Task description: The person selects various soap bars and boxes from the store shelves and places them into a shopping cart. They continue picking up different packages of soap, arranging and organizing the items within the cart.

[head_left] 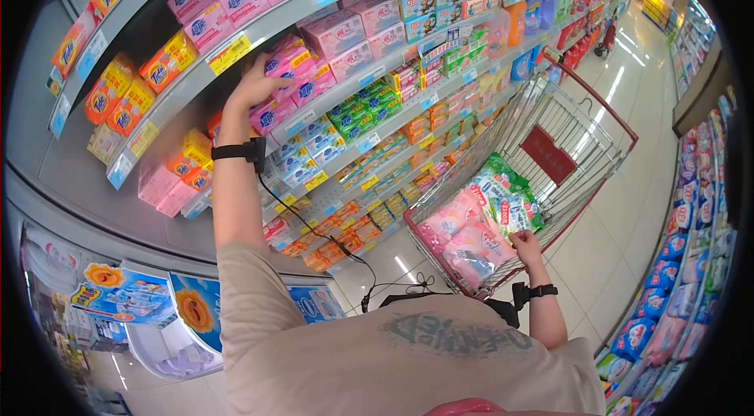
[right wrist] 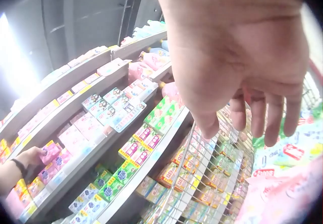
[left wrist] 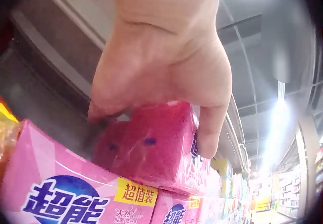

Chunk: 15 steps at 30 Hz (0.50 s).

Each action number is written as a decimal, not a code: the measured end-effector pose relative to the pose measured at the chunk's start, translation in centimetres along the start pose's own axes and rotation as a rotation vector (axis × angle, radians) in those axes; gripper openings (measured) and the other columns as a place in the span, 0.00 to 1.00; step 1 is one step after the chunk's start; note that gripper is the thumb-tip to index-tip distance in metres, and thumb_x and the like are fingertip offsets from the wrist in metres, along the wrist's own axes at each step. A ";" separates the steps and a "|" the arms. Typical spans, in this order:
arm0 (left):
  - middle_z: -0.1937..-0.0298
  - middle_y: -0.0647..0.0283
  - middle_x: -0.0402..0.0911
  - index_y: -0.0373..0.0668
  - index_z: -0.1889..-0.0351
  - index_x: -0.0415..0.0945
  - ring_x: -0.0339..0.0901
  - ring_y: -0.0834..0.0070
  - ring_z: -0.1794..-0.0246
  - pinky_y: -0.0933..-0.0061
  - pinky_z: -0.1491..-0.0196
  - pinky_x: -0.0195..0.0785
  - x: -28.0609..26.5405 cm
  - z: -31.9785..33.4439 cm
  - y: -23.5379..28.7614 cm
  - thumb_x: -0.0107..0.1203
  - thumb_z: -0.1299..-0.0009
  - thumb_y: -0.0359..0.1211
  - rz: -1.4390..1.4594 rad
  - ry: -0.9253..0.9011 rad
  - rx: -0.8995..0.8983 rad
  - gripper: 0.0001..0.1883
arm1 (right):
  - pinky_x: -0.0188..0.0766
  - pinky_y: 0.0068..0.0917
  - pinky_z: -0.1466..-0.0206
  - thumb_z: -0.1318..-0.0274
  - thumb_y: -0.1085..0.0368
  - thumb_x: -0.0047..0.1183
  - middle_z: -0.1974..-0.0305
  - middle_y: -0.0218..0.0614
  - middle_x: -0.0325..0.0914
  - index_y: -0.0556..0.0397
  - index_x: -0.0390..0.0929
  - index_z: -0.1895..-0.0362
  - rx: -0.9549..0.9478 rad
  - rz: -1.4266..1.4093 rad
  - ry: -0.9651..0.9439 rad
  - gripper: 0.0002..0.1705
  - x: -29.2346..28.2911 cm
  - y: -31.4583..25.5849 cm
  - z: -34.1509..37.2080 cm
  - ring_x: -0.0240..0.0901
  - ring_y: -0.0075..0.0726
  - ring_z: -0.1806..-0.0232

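1. A shop is shown, with a shiny tiled floor and long shelves that are filled with bright packs.
2. A pink pack is gripped by the left hand. The hand is bent over it from above, and the thumb is pressed on one side. The other fingers are partly hidden, so how far they are curled cannot be told.
3. The pink pack is seen at the shelf, on top of other pink packs. Blue marks with white writing are printed on those.
4. Orange packs are set on the shelf above, on the left side.
5. Nothing is held by the right hand. Its fingers are left loose and a bit bent, with gaps between them. It is held near the side of the cart, by the bags. Whether anything is touched by it cannot be told.
6. Pink bags and a green and white bag are held in the cart, side by side.
7. A black band is worn on the left wrist, and another black band is worn on the right.
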<state>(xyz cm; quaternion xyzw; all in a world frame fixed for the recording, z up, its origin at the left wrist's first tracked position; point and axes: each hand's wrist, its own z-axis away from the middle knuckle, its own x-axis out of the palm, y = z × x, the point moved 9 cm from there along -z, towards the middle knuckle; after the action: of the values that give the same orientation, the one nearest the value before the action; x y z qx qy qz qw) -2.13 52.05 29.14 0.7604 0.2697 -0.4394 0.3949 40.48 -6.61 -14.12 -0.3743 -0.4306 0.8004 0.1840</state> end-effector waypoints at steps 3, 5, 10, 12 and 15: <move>0.31 0.42 0.68 0.37 0.32 0.67 0.64 0.52 0.29 0.61 0.29 0.57 0.6 -0.7 -0.8 0.75 0.53 0.47 0.265 -0.124 -0.013 0.50 | 0.73 0.29 0.61 0.44 0.56 0.66 0.67 0.35 0.82 0.61 0.79 0.61 -0.005 -0.013 -0.011 0.19 -0.1 0.4 0.0 0.76 0.29 0.66; 0.33 0.43 0.69 0.36 0.34 0.68 0.68 0.53 0.32 0.63 0.32 0.60 0.3 -1.0 -0.8 0.75 0.54 0.46 0.246 -0.141 -0.022 0.49 | 0.73 0.27 0.62 0.41 0.58 0.64 0.69 0.32 0.79 0.59 0.78 0.62 -0.028 -0.018 -0.009 0.16 -0.1 -0.3 0.2 0.74 0.27 0.68; 0.41 0.49 0.71 0.39 0.41 0.67 0.70 0.56 0.40 0.65 0.36 0.62 0.3 -1.8 -1.4 0.76 0.57 0.44 0.300 -0.071 0.046 0.45 | 0.75 0.30 0.59 0.44 0.56 0.67 0.66 0.37 0.83 0.61 0.80 0.60 -0.032 -0.006 -0.002 0.20 0.2 0.4 -0.8 0.78 0.32 0.65; 0.41 0.50 0.71 0.39 0.41 0.67 0.69 0.57 0.40 0.65 0.36 0.62 0.6 -2.2 -2.0 0.76 0.57 0.44 0.337 -0.040 0.080 0.45 | 0.75 0.30 0.60 0.44 0.55 0.67 0.67 0.37 0.83 0.61 0.80 0.60 -0.027 -0.022 -0.027 0.20 0.6 0.7 -0.7 0.78 0.31 0.66; 0.43 0.52 0.72 0.39 0.41 0.67 0.70 0.58 0.41 0.66 0.36 0.62 -0.4 -1.1 -0.7 0.76 0.57 0.42 0.353 0.014 0.101 0.45 | 0.75 0.30 0.60 0.44 0.55 0.67 0.67 0.36 0.83 0.61 0.80 0.60 0.000 -0.035 -0.042 0.21 0.4 0.3 0.2 0.78 0.30 0.66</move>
<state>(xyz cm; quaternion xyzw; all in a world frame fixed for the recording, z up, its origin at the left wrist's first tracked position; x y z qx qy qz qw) -2.35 53.33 29.55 0.8178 0.1123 -0.3709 0.4254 40.04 -6.62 -14.47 -0.3498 -0.4410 0.8047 0.1885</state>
